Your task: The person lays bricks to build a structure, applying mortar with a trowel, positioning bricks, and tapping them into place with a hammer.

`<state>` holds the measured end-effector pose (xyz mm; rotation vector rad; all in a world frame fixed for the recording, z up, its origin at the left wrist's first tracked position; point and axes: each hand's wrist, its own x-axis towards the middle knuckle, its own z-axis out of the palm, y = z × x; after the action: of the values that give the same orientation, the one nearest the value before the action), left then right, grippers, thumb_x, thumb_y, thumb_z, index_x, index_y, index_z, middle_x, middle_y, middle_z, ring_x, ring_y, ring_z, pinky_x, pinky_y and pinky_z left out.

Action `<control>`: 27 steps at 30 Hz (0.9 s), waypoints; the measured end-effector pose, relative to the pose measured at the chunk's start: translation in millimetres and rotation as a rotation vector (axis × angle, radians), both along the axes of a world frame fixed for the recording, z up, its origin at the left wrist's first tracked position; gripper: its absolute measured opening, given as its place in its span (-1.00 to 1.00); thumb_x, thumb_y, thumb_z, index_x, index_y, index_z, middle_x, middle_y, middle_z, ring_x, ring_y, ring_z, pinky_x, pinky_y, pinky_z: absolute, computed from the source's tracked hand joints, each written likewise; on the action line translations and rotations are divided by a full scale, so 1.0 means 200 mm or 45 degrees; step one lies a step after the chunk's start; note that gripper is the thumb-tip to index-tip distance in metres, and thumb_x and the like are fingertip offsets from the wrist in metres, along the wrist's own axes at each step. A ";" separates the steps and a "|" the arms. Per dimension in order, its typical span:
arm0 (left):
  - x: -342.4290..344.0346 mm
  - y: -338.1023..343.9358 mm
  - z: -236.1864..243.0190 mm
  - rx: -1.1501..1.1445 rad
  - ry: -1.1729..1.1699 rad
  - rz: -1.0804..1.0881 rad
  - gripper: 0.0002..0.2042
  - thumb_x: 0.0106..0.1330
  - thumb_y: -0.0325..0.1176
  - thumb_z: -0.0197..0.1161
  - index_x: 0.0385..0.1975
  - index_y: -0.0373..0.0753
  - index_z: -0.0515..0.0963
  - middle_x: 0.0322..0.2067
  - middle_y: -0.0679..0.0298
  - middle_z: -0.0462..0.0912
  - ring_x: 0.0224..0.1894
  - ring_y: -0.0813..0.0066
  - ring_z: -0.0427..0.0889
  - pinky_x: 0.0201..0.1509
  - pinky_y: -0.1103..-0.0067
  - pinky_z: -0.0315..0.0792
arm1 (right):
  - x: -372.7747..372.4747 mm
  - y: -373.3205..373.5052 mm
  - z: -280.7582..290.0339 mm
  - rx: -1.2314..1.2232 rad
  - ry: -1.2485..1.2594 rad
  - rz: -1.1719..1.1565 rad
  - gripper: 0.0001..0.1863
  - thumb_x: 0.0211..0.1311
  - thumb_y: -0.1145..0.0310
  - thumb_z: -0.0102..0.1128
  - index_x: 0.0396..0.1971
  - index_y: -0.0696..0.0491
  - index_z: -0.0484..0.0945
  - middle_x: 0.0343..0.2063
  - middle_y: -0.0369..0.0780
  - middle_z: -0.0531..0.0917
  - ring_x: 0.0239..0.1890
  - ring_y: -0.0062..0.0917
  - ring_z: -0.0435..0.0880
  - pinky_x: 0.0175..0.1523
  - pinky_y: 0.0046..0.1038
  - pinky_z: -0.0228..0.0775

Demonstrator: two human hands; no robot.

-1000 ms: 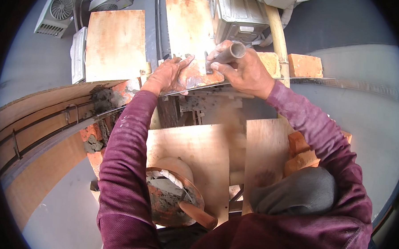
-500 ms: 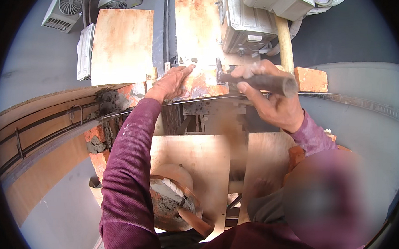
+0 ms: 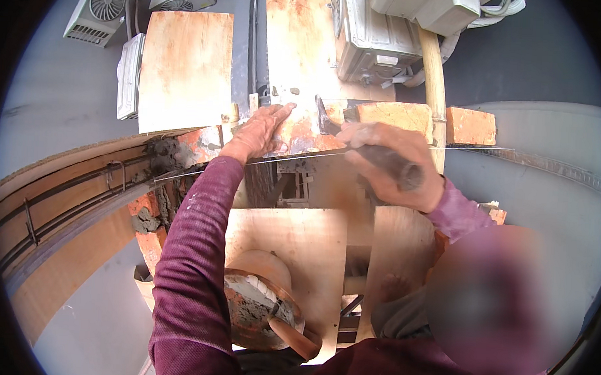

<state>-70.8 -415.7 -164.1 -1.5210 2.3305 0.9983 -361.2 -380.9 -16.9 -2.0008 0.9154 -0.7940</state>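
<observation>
My left hand (image 3: 257,133) lies on the near edge of the brickwork with its fingers stretched out, resting on the left part of an orange brick (image 3: 306,130) smeared with grey mortar. In my right hand (image 3: 399,161) is a hammer; the fingers are closed round its thick dark handle (image 3: 382,157). The hammer's narrow metal head (image 3: 324,116) is at the brick's upper surface, to the right of my left fingertips. Motion blurs the right hand slightly. A taut string (image 3: 298,157) runs along the near side of the bricks, just below both hands.
More bricks sit rightward, a pale one (image 3: 397,118) and an orange one (image 3: 471,126), beside a bamboo pole (image 3: 434,79). Plywood boards (image 3: 292,234) lie nearer me. A bucket of mortar (image 3: 255,306) with a wooden-handled tool stands below. Air-conditioner units (image 3: 377,40) stand beyond.
My right hand has moved left and toward me, and the hammer handle's end has swung nearer me. The hammer head has shifted slightly left and down. My left hand stays nearly in place.
</observation>
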 end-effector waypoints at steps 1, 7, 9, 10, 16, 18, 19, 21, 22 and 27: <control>-0.01 -0.01 -0.02 0.004 0.010 -0.009 0.04 0.01 -0.26 0.55 0.48 0.07 -0.02 0.37 -0.04 0.23 0.41 -0.01 0.22 0.54 0.30 0.12 | 0.00 0.01 -0.06 -0.018 0.035 0.005 -0.80 0.19 0.59 0.27 -0.17 0.16 0.59 -0.18 -0.14 0.73 -0.10 -0.35 0.74 0.01 -0.41 0.55; -0.03 -0.05 -0.02 0.056 -0.058 -0.074 -0.02 0.15 -0.27 0.47 0.50 0.03 -0.09 0.42 0.02 0.15 0.45 0.04 0.14 0.55 0.34 0.11 | -0.03 -0.11 -0.13 0.033 0.074 -0.021 -0.78 0.19 0.37 0.33 -0.21 0.13 0.60 -0.35 -0.11 0.70 -0.31 -0.20 0.71 -0.13 -0.33 0.54; -0.02 -0.03 0.02 0.039 -0.095 -0.071 -0.03 0.16 -0.25 0.46 0.50 0.03 -0.10 0.41 0.01 0.16 0.45 0.05 0.14 0.55 0.34 0.11 | 0.00 -0.09 -0.12 -0.078 0.125 -0.043 -0.76 0.18 0.33 0.35 -0.21 0.13 0.62 -0.37 -0.11 0.70 -0.32 -0.19 0.70 -0.13 -0.33 0.53; 0.00 -0.03 -0.01 0.010 -0.052 -0.069 -0.02 0.14 -0.23 0.47 0.50 0.02 -0.07 0.39 0.01 0.19 0.43 0.06 0.18 0.54 0.34 0.13 | 0.01 -0.08 -0.10 -0.053 0.154 -0.048 -0.77 0.18 0.33 0.35 -0.24 0.14 0.62 -0.39 -0.10 0.69 -0.35 -0.21 0.69 -0.16 -0.33 0.52; -0.01 -0.01 0.02 -0.128 -0.060 0.039 -0.01 0.00 -0.26 0.56 0.46 0.17 0.10 0.40 0.15 0.23 0.41 0.09 0.24 0.50 0.32 0.20 | 0.04 -0.09 0.00 0.177 0.174 -0.027 -0.80 0.16 0.36 0.33 -0.33 0.18 0.62 -0.53 -0.11 0.65 -0.50 -0.39 0.65 -0.32 -0.39 0.48; -0.02 0.01 0.03 -0.142 -0.115 0.010 -0.01 -0.04 -0.23 0.58 0.45 0.17 0.13 0.38 0.15 0.27 0.39 0.09 0.27 0.48 0.34 0.23 | 0.05 -0.09 0.04 0.147 0.127 -0.049 -0.83 0.16 0.39 0.31 -0.35 0.19 0.61 -0.58 -0.14 0.63 -0.54 -0.46 0.62 -0.36 -0.42 0.46; -0.02 0.01 0.03 -0.123 -0.111 0.028 -0.02 -0.05 -0.23 0.58 0.44 0.16 0.15 0.37 0.15 0.29 0.39 0.09 0.28 0.48 0.35 0.23 | 0.06 -0.08 0.06 0.133 0.102 -0.060 -0.84 0.15 0.40 0.31 -0.36 0.19 0.60 -0.61 -0.16 0.62 -0.56 -0.49 0.60 -0.38 -0.43 0.45; -0.03 0.01 0.02 -0.089 -0.100 0.054 -0.04 -0.06 -0.24 0.58 0.43 0.15 0.19 0.35 0.14 0.33 0.38 0.08 0.30 0.47 0.36 0.24 | 0.07 -0.08 0.14 0.049 0.055 -0.072 -0.85 0.15 0.41 0.29 -0.37 0.19 0.60 -0.61 -0.17 0.62 -0.58 -0.49 0.60 -0.39 -0.43 0.45; -0.02 0.01 0.02 -0.124 -0.081 0.062 -0.04 -0.07 -0.25 0.58 0.42 0.14 0.21 0.35 0.13 0.34 0.37 0.08 0.31 0.47 0.36 0.25 | 0.08 -0.09 0.16 0.009 0.028 -0.076 -0.86 0.15 0.42 0.29 -0.37 0.18 0.60 -0.62 -0.18 0.62 -0.59 -0.49 0.60 -0.40 -0.42 0.45; -0.03 0.02 0.03 -0.209 -0.058 0.043 -0.11 -0.01 -0.21 0.55 0.41 0.13 0.24 0.35 0.15 0.34 0.38 0.18 0.31 0.46 0.40 0.25 | 0.02 -0.13 -0.10 0.010 0.043 0.025 -0.84 0.09 0.44 0.30 -0.34 0.19 0.61 -0.57 -0.10 0.65 -0.55 -0.38 0.65 -0.36 -0.39 0.50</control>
<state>-77.7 -411.1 -158.0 -1.6288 2.4148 0.7872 -356.9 -406.4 -37.8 -2.0186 0.9153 -0.7471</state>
